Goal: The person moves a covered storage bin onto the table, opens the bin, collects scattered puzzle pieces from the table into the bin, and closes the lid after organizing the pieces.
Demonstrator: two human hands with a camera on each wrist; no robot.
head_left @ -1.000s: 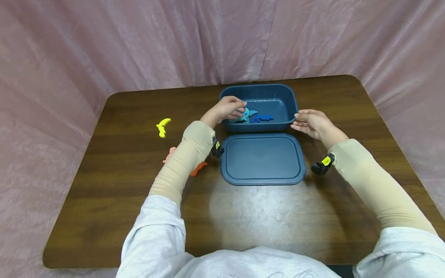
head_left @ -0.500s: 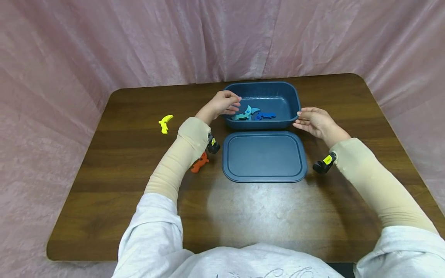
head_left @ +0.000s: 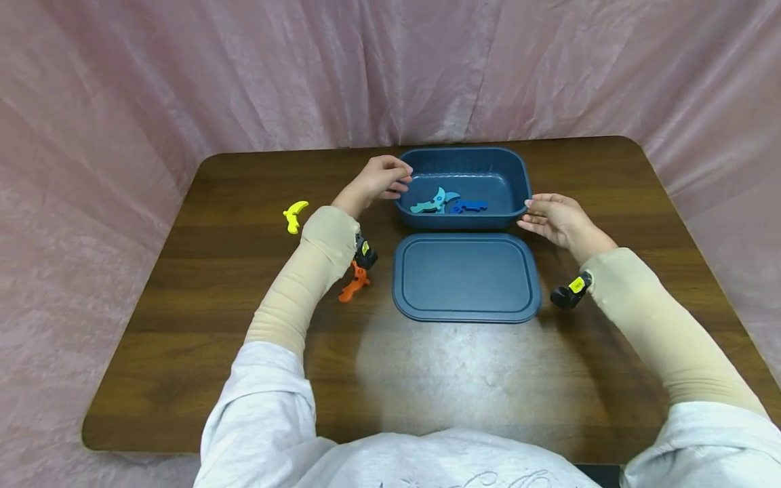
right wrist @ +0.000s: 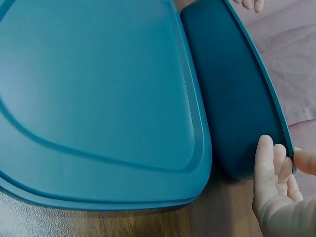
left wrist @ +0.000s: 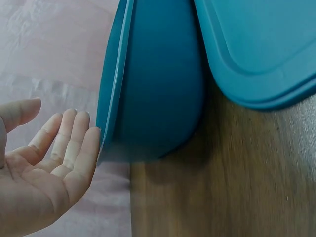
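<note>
Left hand [head_left: 381, 177] out of bin [head_left: 464, 157] since earlier frame, teal piece [head_left: 429, 202] now lying inside beside blue piece [head_left: 466, 205]. Left fingers spread, empty, at bin's left rim. Right hand [head_left: 552, 217] pinches right rim. Risk: left sleeve sweeps orange piece [head_left: 354, 285] across desk [head_left: 244, 325]; right-hand tug tips bin onto lid [head_left: 466, 276]. Yellow piece [head_left: 295, 215] well apart at left.

A staged recording booth: pink curtain [head_left: 183, 81] encloses the wooden table [head_left: 488, 379].
</note>
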